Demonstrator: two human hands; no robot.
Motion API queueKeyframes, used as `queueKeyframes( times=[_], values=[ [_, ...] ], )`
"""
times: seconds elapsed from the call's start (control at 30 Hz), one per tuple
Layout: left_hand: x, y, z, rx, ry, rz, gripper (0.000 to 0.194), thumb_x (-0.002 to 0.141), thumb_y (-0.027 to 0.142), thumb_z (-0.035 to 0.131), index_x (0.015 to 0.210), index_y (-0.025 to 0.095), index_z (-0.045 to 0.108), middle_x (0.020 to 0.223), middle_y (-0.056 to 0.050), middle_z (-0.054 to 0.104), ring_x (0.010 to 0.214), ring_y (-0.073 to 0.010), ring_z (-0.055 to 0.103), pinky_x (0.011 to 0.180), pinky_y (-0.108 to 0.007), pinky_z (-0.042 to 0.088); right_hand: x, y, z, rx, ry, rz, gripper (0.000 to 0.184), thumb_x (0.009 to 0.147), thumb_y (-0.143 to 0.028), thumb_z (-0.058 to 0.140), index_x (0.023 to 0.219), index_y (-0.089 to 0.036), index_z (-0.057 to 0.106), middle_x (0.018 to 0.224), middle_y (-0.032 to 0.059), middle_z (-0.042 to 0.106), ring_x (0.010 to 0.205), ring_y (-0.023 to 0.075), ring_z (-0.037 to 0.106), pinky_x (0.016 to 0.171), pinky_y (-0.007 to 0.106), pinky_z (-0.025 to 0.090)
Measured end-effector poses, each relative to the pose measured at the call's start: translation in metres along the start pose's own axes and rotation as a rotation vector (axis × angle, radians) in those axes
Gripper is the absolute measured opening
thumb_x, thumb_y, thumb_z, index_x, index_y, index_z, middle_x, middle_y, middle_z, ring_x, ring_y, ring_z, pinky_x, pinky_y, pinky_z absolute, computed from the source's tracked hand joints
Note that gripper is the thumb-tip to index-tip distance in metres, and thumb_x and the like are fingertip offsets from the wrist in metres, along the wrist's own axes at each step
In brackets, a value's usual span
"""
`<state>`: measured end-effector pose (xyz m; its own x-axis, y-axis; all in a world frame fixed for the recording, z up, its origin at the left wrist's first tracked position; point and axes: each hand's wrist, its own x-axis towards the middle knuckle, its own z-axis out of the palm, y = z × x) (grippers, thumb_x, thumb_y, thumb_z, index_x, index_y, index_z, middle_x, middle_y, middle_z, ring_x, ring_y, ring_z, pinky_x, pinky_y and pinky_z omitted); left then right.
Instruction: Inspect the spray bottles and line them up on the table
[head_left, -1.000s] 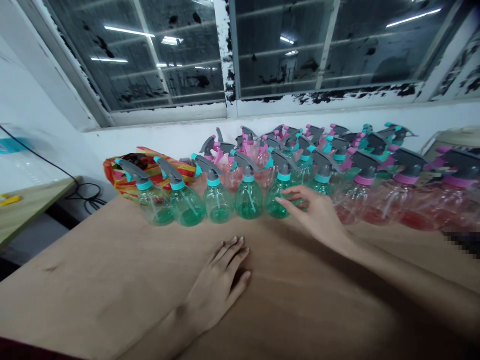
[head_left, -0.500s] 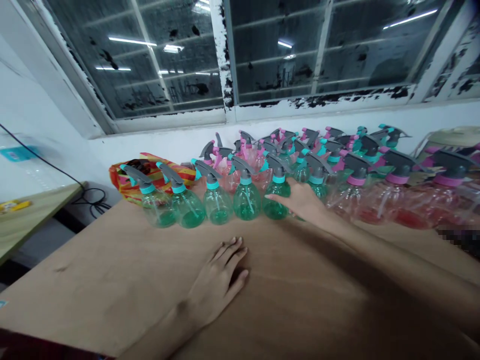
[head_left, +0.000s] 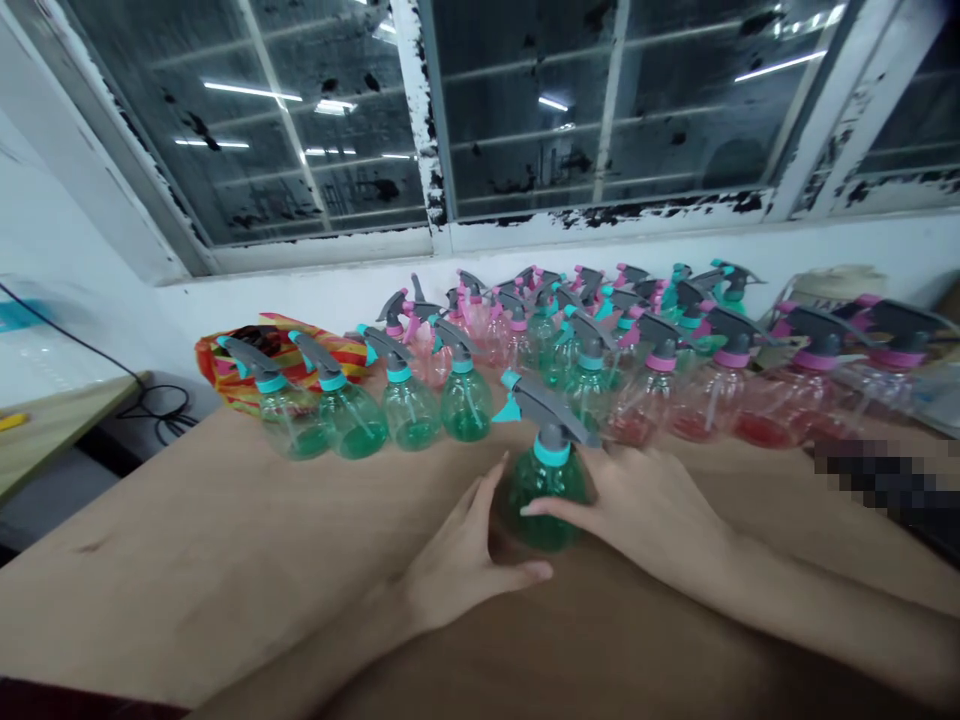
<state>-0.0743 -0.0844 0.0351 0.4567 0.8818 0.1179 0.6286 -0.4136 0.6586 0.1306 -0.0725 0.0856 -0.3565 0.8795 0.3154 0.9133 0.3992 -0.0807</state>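
A clear green spray bottle [head_left: 546,500] with a grey and teal trigger head stands out in front of the row, near the middle of the view. My right hand [head_left: 637,500] is wrapped round its right side, thumb across the front. On the other side my left hand [head_left: 472,560] is close to the bottle, thumb and fingers spread apart; whether it touches cannot be made out. Behind to the left is a line of green-tinted spray bottles [head_left: 352,425]. To the right stand pink-collared spray bottles [head_left: 697,410] with reddish liquid.
More spray bottles [head_left: 480,310] crowd the back by the wall. A red and yellow striped bag [head_left: 217,365] lies at the left end of the wooden table [head_left: 187,530]. Black cable [head_left: 161,400] hangs beside a second table [head_left: 67,415]. A blurred dark object [head_left: 885,490] is at right.
My right hand has brought the green spray bottle out of the row toward me. My left hand has lifted from the tabletop and moved right, beside the bottle. The view has shifted slightly.
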Motion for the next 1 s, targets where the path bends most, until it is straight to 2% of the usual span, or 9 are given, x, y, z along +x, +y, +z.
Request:
queueKeyframes(
  times=[0.17,0.33,0.4,0.5,0.6,0.67,0.73,0.83,1.0],
  values=[
    [0.014,0.026,0.021,-0.109,-0.048,0.065,0.087,0.07,0.049,0.075,0.14,0.027,0.028,0.135,-0.009,0.046,0.124,-0.0346,0.042,0.1,-0.051,0.036,-0.024,0.02,-0.015,0.251,0.003,-0.021,0.052,0.075,-0.068,0.05,0.084,-0.018,0.06,0.076,0.0078,0.07,0.072,0.0302,0.068,0.055,0.038,0.049],
    [0.022,0.044,0.043,-0.125,-0.062,0.082,0.082,0.066,0.05,0.078,0.134,0.026,0.039,0.13,-0.01,0.048,0.122,-0.0349,0.043,0.098,-0.051,0.037,-0.033,0.048,-0.011,0.67,0.138,-0.081,0.061,0.071,-0.056,0.065,0.118,-0.022,0.046,0.108,0.0071,0.066,0.095,0.0244,0.064,0.074,0.035,0.053],
    [0.027,0.051,0.052,-0.137,-0.082,0.097,0.08,0.065,0.05,0.078,0.132,0.024,0.042,0.126,-0.01,0.051,0.118,-0.0352,0.046,0.096,-0.051,0.038,-0.034,0.053,-0.007,0.792,0.187,-0.101,0.057,0.075,-0.05,0.065,0.121,-0.024,0.045,0.11,0.006,0.065,0.097,0.0235,0.063,0.075,0.034,0.053],
    [0.037,0.059,0.059,-0.158,-0.112,0.148,0.085,0.064,0.049,0.079,0.134,0.02,0.039,0.127,-0.013,0.05,0.119,-0.0353,0.045,0.096,-0.05,0.038,-0.034,0.056,-0.005,0.902,0.232,-0.104,0.04,0.08,-0.044,0.061,0.115,-0.027,0.053,0.1,0.0033,0.067,0.091,0.0219,0.065,0.073,0.033,0.054],
    [0.046,0.064,0.061,-0.146,-0.129,0.209,0.093,0.066,0.048,0.079,0.139,0.019,0.029,0.135,-0.014,0.044,0.125,-0.0339,0.04,0.101,-0.049,0.035,-0.031,0.058,-0.004,0.991,0.209,-0.076,0.031,0.081,-0.039,0.06,0.11,-0.026,0.059,0.104,0.0033,0.067,0.098,0.0211,0.063,0.085,0.034,0.05],
    [0.049,0.062,0.06,-0.099,-0.143,0.232,0.096,0.066,0.051,0.077,0.141,0.02,0.025,0.138,-0.014,0.041,0.127,-0.034,0.037,0.102,-0.05,0.033,-0.029,0.058,-0.003,1.048,0.183,-0.036,0.029,0.082,-0.038,0.06,0.108,-0.025,0.059,0.105,0.0035,0.066,0.096,0.0196,0.063,0.087,0.033,0.049],
    [0.051,0.053,0.058,-0.007,-0.161,0.269,0.099,0.065,0.054,0.076,0.142,0.022,0.022,0.14,-0.014,0.038,0.128,-0.035,0.036,0.103,-0.051,0.031,-0.028,0.058,-0.001,1.059,0.173,0.0,0.025,0.084,-0.037,0.058,0.105,-0.024,0.059,0.094,0.0028,0.067,0.084,0.018,0.065,0.08,0.032,0.051],
    [0.055,0.028,0.05,0.16,-0.194,0.355,0.106,0.062,0.057,0.075,0.145,0.023,0.018,0.146,-0.013,0.029,0.132,-0.0368,0.028,0.107,-0.053,0.023,-0.026,0.059,0.002,1.057,0.202,-0.012,0.017,0.086,-0.035,0.055,0.097,-0.023,0.058,0.078,0.0003,0.065,0.07,0.0164,0.064,0.068,0.031,0.051],
    [0.066,-0.011,0.029,0.29,-0.115,0.33,0.096,0.073,0.055,0.067,0.146,0.022,0.014,0.151,-0.013,0.018,0.136,-0.0336,0.019,0.109,-0.051,0.02,-0.014,0.065,0.003,1.033,0.218,-0.039,0.018,0.086,-0.035,0.054,0.099,-0.023,0.058,0.078,-0.0003,0.063,0.068,0.0157,0.06,0.07,0.032,0.047]
  ],
)
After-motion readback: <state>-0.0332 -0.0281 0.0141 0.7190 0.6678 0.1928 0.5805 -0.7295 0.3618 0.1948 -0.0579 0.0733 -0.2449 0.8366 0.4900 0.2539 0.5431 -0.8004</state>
